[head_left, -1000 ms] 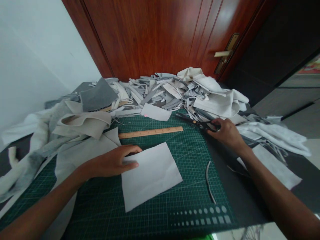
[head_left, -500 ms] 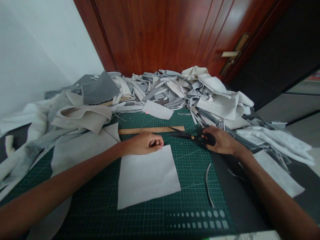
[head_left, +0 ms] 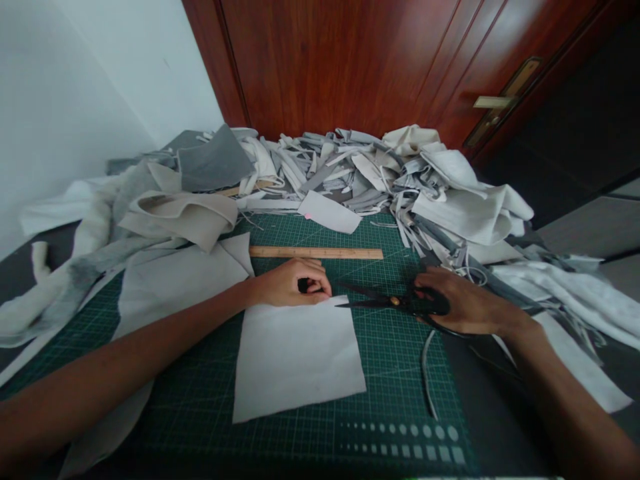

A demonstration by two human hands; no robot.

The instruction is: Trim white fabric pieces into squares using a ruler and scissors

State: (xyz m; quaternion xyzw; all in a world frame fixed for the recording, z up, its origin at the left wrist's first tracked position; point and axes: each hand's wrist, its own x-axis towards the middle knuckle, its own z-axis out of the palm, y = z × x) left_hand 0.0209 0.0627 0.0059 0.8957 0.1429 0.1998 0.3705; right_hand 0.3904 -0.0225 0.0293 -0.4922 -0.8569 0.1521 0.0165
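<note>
My left hand (head_left: 293,284) is curled and pinches the top edge of a white fabric sheet (head_left: 295,363), which lies on a green cutting mat (head_left: 400,380). My right hand (head_left: 465,303) is shut on the looped handles of black scissors (head_left: 395,301). The scissors' blades are apart, and their tips point left, just off the sheet's upper right corner. They do not visibly touch the fabric. A wooden ruler (head_left: 316,253) lies flat above my left hand.
A large heap of white, beige and grey fabric scraps (head_left: 350,177) fills the mat's far edge. A curved grey strip (head_left: 426,377) lies near my right hand. More fabric spreads left and right. A wooden door with a brass handle (head_left: 493,101) stands behind.
The white sheet has turned to sit squarer on the mat, pulled by my left hand. My right hand has brought the scissors down and left, nearer the sheet. The ruler looks more level.
</note>
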